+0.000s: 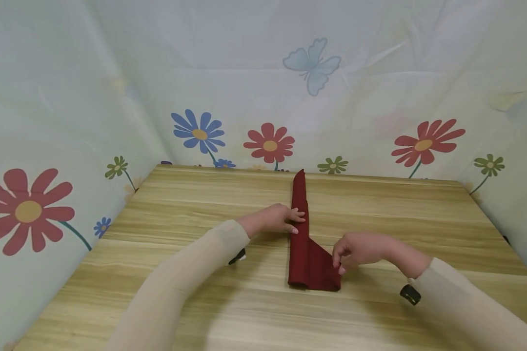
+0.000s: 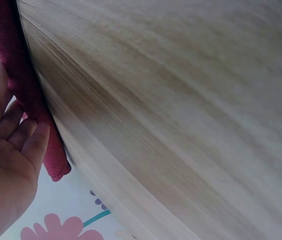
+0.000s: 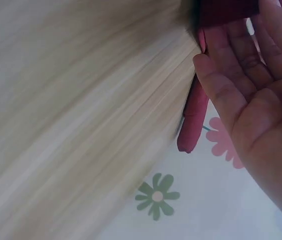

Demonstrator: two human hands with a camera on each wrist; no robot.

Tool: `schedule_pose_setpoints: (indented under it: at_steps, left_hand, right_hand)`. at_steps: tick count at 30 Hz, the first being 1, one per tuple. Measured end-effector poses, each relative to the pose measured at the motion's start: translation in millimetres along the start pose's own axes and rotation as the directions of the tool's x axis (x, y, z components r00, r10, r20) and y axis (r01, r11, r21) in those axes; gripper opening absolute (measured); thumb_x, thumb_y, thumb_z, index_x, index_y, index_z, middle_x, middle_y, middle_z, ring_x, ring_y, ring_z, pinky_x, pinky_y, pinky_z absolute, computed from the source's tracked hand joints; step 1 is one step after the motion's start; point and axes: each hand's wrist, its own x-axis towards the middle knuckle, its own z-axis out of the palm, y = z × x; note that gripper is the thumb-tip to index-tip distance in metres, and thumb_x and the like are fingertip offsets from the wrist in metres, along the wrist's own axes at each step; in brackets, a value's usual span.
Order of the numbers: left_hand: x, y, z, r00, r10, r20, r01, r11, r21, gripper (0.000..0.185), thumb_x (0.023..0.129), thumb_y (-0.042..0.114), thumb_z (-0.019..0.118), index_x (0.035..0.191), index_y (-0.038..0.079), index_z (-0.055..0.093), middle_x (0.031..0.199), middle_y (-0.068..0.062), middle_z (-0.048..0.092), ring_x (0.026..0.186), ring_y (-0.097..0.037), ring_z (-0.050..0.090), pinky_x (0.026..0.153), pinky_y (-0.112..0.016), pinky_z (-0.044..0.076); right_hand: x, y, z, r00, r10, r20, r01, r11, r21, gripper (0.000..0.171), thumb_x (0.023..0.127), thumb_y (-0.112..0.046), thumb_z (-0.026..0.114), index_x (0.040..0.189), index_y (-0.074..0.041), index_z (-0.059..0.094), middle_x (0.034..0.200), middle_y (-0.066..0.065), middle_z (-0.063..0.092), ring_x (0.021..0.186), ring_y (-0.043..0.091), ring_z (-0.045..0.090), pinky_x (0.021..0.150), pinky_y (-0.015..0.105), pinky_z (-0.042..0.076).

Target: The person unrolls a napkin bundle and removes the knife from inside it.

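Observation:
A dark red cloth (image 1: 299, 253) lies folded into a long narrow strip that runs from front to back on the table. At its front right end a slanted flap (image 1: 322, 270) spreads out sideways. My left hand (image 1: 277, 218) rests on the strip near its middle, fingers laid across the top; in the left wrist view the fingers touch the cloth (image 2: 31, 95) with a loose bend. With the thumb and fingertips, my right hand (image 1: 364, 248) pinches the right edge of the flap. The right wrist view has the cloth's edge (image 3: 228, 11) between thumb and fingers.
The wood-grain table (image 1: 211, 195) extends on both sides of the cloth. Behind and to the left hangs a pale curtain (image 1: 228, 58) printed with flowers and a butterfly. A dark device (image 1: 410, 294) is under the right wrist, another (image 1: 237, 256) under the left.

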Motion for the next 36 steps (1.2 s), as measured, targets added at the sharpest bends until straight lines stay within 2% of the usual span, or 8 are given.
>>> schedule_pose_setpoints:
  at_steps: [5, 9, 13, 19, 23, 29, 33, 36]
  left_hand:
    - [0.4, 0.1, -0.1, 1.0, 0.002, 0.003, -0.002, 1.0, 0.008, 0.048, 0.101, 0.026, 0.064, 0.146, 0.012, 0.057, 0.16, -0.003, 0.047, 0.156, -0.021, 0.034, 0.129, -0.039, 0.028]
    - [0.3, 1.4, -1.0, 1.0, -0.004, -0.001, 0.004, 1.0, 0.0, 0.048, 0.101, 0.025, 0.064, 0.146, 0.012, 0.057, 0.16, -0.003, 0.047, 0.156, -0.022, 0.034, 0.13, -0.04, 0.027]
    - [0.1, 2.4, -0.7, 1.0, -0.007, 0.0, 0.007, 1.0, -0.006, 0.048, 0.101, 0.025, 0.064, 0.147, 0.012, 0.057, 0.16, -0.003, 0.047, 0.156, -0.022, 0.034, 0.13, -0.042, 0.026]
    - [-0.7, 2.2, 0.1, 1.0, -0.009, 0.001, 0.009, 1.0, 0.011, 0.048, 0.102, 0.026, 0.063, 0.148, 0.012, 0.056, 0.161, -0.002, 0.046, 0.156, -0.022, 0.034, 0.13, -0.041, 0.027]
    - [-4.1, 3.7, -1.1, 1.0, -0.01, -0.016, 0.012, 0.997, 0.078, 0.048, 0.102, 0.027, 0.063, 0.147, 0.011, 0.056, 0.16, -0.004, 0.048, 0.153, -0.023, 0.04, 0.128, -0.04, 0.031]
    - [-21.6, 8.9, 3.7, 0.997, 0.028, -0.066, -0.014, 0.979, 0.204, 0.051, 0.103, 0.031, 0.062, 0.147, 0.008, 0.056, 0.153, -0.009, 0.057, 0.145, -0.024, 0.051, 0.123, -0.038, 0.04]
    - [-41.3, 15.9, 7.9, 0.994, 0.068, -0.08, -0.049, 0.974, 0.221, 0.052, 0.102, 0.035, 0.062, 0.147, 0.009, 0.056, 0.153, -0.01, 0.057, 0.145, -0.025, 0.052, 0.121, -0.038, 0.041]
    - [-56.3, 25.4, 7.7, 0.992, 0.102, -0.078, -0.082, 0.971, 0.223, 0.054, 0.101, 0.039, 0.063, 0.147, 0.01, 0.057, 0.153, -0.009, 0.056, 0.145, -0.025, 0.051, 0.121, -0.039, 0.042]
  right_hand:
    - [-15.2, -2.9, 6.2, 1.0, 0.024, -0.018, -0.025, 0.997, -0.079, 0.01, 0.084, -0.006, 0.077, 0.085, -0.016, 0.076, 0.088, -0.012, 0.072, 0.082, -0.005, 0.053, 0.074, 0.021, 0.048]
    - [-23.8, -3.4, 14.4, 0.998, 0.023, -0.063, -0.031, 0.991, -0.133, 0.009, 0.084, -0.008, 0.08, 0.084, -0.016, 0.076, 0.09, -0.01, 0.073, 0.086, -0.004, 0.058, 0.076, 0.023, 0.052]
    - [-30.4, -3.3, 24.4, 0.992, -0.021, -0.127, -0.007, 0.978, -0.208, 0.009, 0.082, -0.013, 0.083, 0.084, -0.016, 0.075, 0.09, -0.009, 0.073, 0.085, 0.0, 0.062, 0.076, 0.024, 0.053]
    - [-37.8, -3.7, 34.4, 0.988, -0.022, -0.155, -0.016, 0.97, -0.243, 0.013, 0.081, -0.022, 0.085, 0.089, -0.015, 0.077, 0.101, -0.001, 0.077, 0.095, 0.016, 0.071, 0.083, 0.03, 0.058]
    - [-41.5, -2.2, 37.1, 0.986, -0.019, -0.163, -0.022, 0.969, -0.245, 0.016, 0.085, -0.027, 0.083, 0.093, -0.014, 0.079, 0.108, 0.004, 0.078, 0.103, 0.025, 0.072, 0.088, 0.035, 0.059]
    - [-41.1, 0.3, 43.8, 0.966, -0.078, -0.248, 0.004, 0.958, -0.286, 0.024, 0.092, -0.019, 0.075, 0.114, -0.008, 0.077, 0.113, 0.005, 0.077, 0.107, 0.025, 0.072, 0.089, 0.037, 0.061]
    - [-37.2, -0.2, 48.4, 0.946, -0.115, -0.302, 0.003, 0.937, -0.349, 0.035, 0.095, -0.016, 0.072, 0.129, -0.007, 0.07, 0.127, 0.01, 0.073, 0.117, 0.028, 0.071, 0.094, 0.042, 0.06]
    - [-32.7, -0.8, 50.4, 0.945, -0.125, -0.303, -0.004, 0.92, -0.391, 0.04, 0.096, -0.015, 0.069, 0.135, -0.007, 0.066, 0.137, 0.012, 0.068, 0.123, 0.031, 0.068, 0.098, 0.044, 0.059]
